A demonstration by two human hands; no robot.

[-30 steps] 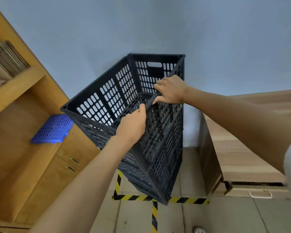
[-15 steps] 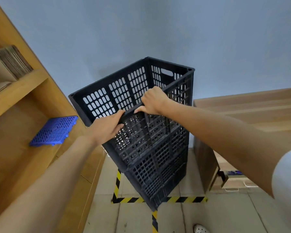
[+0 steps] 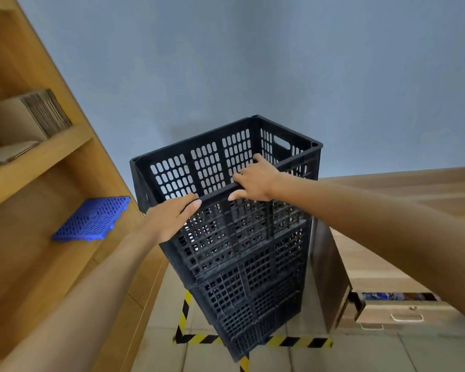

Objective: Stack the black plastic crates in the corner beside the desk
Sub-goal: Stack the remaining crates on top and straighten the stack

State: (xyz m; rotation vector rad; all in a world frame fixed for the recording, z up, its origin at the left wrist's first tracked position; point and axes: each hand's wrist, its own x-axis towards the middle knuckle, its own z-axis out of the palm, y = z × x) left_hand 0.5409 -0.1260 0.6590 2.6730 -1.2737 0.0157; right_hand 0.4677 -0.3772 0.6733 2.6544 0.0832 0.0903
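Note:
The top black plastic crate [image 3: 207, 167] sits level on a stack of black crates [image 3: 253, 299] on the floor, in the corner between the wooden shelf unit and the desk [image 3: 403, 194]. My left hand [image 3: 172, 218] lies flat against the top crate's near rim and wall, fingers stretched out, not gripping. My right hand [image 3: 255, 181] rests on the same rim further right. Its fingers are spread and loose and the thumb is below the edge.
The wooden shelf unit [image 3: 38, 162] on the left holds a blue grid panel [image 3: 91, 220] and flat cardboard [image 3: 30, 116]. Yellow-black floor tape [image 3: 293, 342] marks the stack's spot. A desk drawer [image 3: 392, 315] stands slightly open at the lower right.
The top crate, tilted and held up a second ago, has come down level onto the stack. Both hands have loosened from a firm grip on its rim.

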